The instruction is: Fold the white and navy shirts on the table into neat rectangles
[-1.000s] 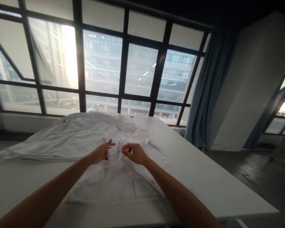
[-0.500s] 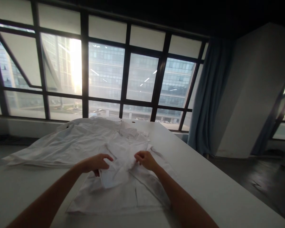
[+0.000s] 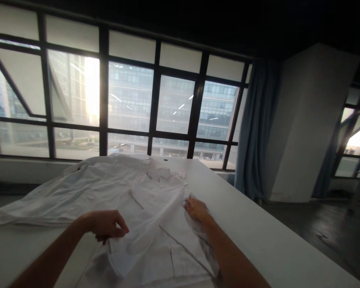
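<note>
A white garment (image 3: 156, 236) lies spread on a white table (image 3: 258, 236) in front of me. My left hand (image 3: 106, 225) is closed on a fold of the garment's cloth at its left side. My right hand (image 3: 195, 209) grips the cloth's right edge, fingers curled over it. A band of fabric stretches between the two hands. Beyond it lies a larger heap of white clothing (image 3: 87, 188), reaching toward the far end of the table.
Tall dark-framed windows (image 3: 129, 104) fill the wall behind the table. A blue-grey curtain (image 3: 255, 128) hangs at the right, beside a white pillar (image 3: 309, 128). Dark floor (image 3: 333, 232) lies past the table's right edge.
My hands have moved apart, the left toward me and leftward, the right to the right, pulling the cloth open between them. The view has shifted slightly.
</note>
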Tool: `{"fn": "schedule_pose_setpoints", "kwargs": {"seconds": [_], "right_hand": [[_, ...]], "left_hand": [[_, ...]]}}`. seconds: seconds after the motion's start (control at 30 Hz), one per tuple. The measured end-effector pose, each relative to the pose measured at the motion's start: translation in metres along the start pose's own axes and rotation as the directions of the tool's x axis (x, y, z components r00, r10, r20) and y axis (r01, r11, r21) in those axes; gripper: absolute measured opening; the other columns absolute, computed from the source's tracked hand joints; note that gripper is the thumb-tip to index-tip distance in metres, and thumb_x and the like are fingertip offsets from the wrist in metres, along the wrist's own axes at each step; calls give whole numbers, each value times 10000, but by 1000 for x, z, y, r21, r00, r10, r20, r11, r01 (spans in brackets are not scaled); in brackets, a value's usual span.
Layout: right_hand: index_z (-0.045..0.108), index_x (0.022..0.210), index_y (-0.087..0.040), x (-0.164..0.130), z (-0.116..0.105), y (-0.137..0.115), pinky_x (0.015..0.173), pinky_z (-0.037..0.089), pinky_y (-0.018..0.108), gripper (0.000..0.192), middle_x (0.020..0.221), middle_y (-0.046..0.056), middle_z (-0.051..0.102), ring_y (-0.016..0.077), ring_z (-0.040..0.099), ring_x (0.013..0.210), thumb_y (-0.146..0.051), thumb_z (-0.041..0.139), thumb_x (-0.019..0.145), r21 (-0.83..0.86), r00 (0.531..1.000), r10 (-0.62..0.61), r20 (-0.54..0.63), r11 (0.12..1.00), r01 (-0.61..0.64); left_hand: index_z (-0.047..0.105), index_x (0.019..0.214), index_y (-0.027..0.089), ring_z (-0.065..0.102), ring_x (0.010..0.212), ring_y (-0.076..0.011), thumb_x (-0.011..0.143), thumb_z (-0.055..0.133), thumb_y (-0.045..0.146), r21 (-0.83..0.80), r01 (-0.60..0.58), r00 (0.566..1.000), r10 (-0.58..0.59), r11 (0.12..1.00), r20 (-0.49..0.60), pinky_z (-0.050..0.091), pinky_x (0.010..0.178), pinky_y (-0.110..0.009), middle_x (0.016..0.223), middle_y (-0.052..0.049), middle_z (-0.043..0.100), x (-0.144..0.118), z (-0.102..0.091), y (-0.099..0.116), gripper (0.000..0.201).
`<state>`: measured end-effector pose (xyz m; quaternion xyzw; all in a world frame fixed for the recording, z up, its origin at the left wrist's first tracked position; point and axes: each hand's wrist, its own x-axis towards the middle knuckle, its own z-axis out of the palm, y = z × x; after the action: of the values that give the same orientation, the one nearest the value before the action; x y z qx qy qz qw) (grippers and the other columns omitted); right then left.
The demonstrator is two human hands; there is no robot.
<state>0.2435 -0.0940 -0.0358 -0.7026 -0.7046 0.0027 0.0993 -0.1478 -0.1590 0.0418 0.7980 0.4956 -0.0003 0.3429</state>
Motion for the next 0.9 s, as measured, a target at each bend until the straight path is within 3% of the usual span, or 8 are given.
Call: {"fn": "schedule_pose_setpoints", "kwargs": {"seconds": [0.07,0.13,0.23,0.33,0.4,0.63,0.8,0.9], "right_hand": [[619,1231,-189,1,1,0,1011,385,401,367,1290,131,589,276,532,1206,-374,451,962,-19,999,51,-5,999,-51],[613,1235,-174,3,1,-2,970,410,392,369,1287,156,575,286,537,1183,-357,446,961,-27,994,87,-62,996,-89],[574,1298,-167,9,-4,-4,930,433,345,401,1311,164,536,271,546,1159,-316,481,937,9,991,94,-94,996,-94],[553,1341,-182,21,-15,-2,899,444,289,487,1307,146,519,230,590,1085,-270,594,864,14,996,85,-13,996,-85],[560,1341,-213,30,-23,2,883,447,288,513,1304,132,507,223,602,1055,-228,637,834,-11,998,67,12,998,-66],[706,1009,-227,51,-23,20,752,435,265,198,1153,66,557,171,621,879,-166,564,885,-144,995,-100,-23,985,96],[674,988,-198,58,-16,28,722,414,257,216,1099,64,580,167,622,856,-178,463,947,-213,978,-187,-94,963,164],[649,1006,-200,60,-15,33,714,411,254,212,1082,58,597,170,622,858,-209,442,966,-162,980,-140,-141,980,117]], "left_hand": [[760,800,209,542,527,-154,695,636,492,127,-43,968,73,991,-242,386,500,-236,571,-18,601,4,4,7,327],[742,742,202,559,613,-153,731,617,476,226,-77,910,161,971,-382,395,560,-230,670,-32,639,8,12,21,302],[741,795,215,574,682,-155,714,673,479,285,-196,920,277,938,-279,401,616,-229,748,-22,666,13,30,43,284],[736,810,231,589,720,-167,610,781,471,323,-246,942,304,914,-143,403,650,-238,771,-1,689,18,45,52,316],[732,796,235,598,723,-173,617,780,417,353,-217,953,276,910,-125,406,657,-247,770,5,703,21,51,51,259],[730,787,232,642,787,-199,736,630,276,403,-194,958,261,894,-119,438,716,-280,837,-22,736,22,54,48,121],[730,862,233,644,812,-232,637,774,402,379,-123,979,174,917,-103,442,701,-293,864,-32,735,19,56,56,285],[720,807,220,631,805,-205,736,687,327,394,-183,975,218,901,-45,435,702,-276,856,-27,727,20,56,54,133]]}}
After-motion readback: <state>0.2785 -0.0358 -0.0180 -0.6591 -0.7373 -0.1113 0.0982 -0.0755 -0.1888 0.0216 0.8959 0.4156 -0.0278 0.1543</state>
